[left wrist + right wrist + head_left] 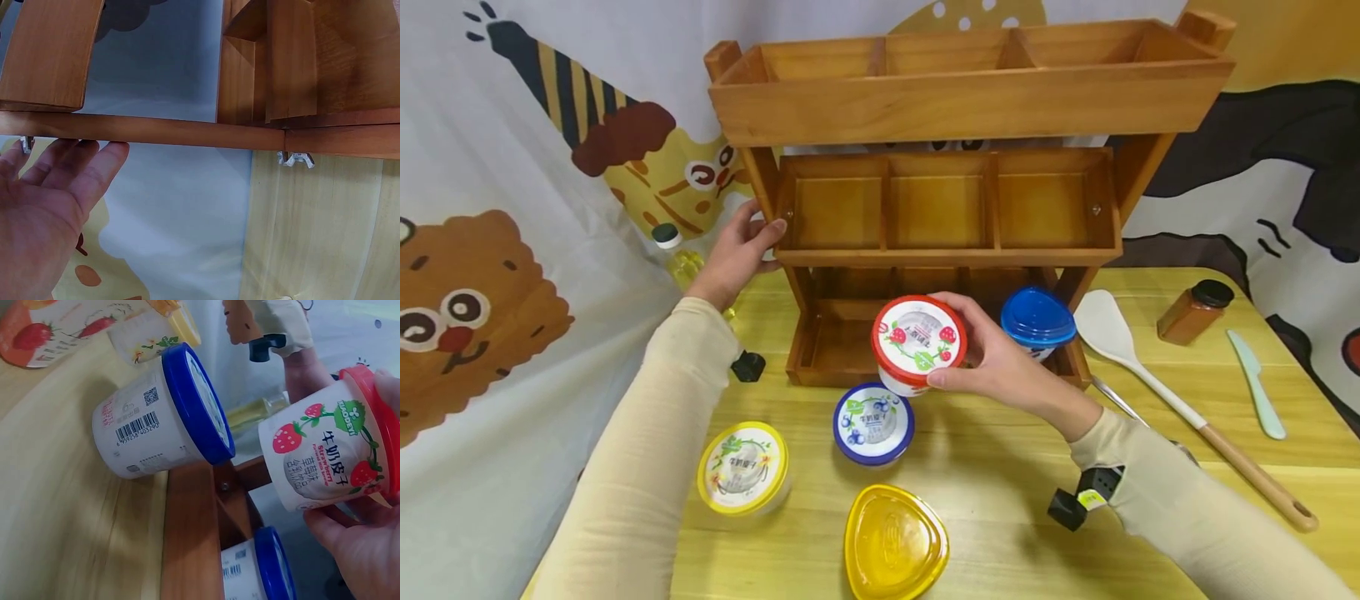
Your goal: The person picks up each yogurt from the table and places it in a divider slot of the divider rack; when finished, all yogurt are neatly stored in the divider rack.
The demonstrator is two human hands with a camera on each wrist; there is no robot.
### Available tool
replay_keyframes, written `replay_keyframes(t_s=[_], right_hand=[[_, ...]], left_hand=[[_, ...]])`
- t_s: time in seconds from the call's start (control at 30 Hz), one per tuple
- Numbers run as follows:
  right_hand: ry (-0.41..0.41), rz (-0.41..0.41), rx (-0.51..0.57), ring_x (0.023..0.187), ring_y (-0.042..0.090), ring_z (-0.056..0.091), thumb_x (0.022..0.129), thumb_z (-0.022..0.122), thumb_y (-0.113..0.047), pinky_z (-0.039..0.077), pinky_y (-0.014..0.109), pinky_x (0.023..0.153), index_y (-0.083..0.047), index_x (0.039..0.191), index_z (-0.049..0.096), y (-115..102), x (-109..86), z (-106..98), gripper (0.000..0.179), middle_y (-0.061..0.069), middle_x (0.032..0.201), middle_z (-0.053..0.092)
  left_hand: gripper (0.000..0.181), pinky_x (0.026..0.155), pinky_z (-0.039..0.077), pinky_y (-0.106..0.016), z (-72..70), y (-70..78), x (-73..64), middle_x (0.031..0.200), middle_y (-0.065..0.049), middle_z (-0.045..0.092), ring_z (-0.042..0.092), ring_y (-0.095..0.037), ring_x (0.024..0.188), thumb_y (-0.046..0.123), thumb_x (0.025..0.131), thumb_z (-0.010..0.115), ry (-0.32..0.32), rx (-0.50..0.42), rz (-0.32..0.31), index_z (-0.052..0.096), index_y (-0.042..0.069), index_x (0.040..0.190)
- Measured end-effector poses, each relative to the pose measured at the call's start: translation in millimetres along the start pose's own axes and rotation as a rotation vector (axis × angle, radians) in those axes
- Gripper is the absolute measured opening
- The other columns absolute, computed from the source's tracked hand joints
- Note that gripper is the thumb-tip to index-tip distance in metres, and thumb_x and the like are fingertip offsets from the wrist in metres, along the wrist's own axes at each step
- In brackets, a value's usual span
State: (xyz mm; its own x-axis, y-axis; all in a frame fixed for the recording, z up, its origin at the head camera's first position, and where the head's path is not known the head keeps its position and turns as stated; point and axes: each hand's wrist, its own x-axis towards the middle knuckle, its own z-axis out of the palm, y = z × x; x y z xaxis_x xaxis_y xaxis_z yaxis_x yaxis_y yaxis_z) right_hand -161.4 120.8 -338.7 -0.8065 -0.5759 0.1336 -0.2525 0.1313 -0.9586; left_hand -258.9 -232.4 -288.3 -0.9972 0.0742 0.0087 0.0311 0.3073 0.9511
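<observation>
A white tub with a red lid and strawberry print is gripped by my right hand, thumb and fingers around its side, in front of the lowest tier. My left hand holds the left side of the wooden rack; the left wrist view shows its fingertips against the side bar. Below the held tub, a blue-lidded blueberry tub stands on the table. A yellow-lidded tub is left of it, and a container with a triangular yellow lid is nearer me. Another with a blue triangular lid sits in the lowest tier's right end.
The rack's upper tiers are split into compartments. To its right lie a white spatula with a wooden handle, a metal utensil partly under my sleeve, a black-capped jar and a pale green knife. An oil bottle stands behind my left hand.
</observation>
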Motion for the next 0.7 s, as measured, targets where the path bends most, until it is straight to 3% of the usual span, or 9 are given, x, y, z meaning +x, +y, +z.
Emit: replay_keyframes(t_s=[0.7], right_hand=[[0.024,0.100,0.097,0.122,0.026,0.056,0.084,0.078,-0.014,0.052,0.036,0.100,-0.017,0.148,0.029,14.4,72.3,37.8,0.080,0.011,0.133,0.053]], left_hand=[[0.075,0.105,0.046,-0.053,1.7,-1.4,0.1,0.154,-0.017,0.038,0.043,-0.029,0.138,0.042,0.100,0.054,0.026,0.017,0.021,0.013,0.021,0.159]])
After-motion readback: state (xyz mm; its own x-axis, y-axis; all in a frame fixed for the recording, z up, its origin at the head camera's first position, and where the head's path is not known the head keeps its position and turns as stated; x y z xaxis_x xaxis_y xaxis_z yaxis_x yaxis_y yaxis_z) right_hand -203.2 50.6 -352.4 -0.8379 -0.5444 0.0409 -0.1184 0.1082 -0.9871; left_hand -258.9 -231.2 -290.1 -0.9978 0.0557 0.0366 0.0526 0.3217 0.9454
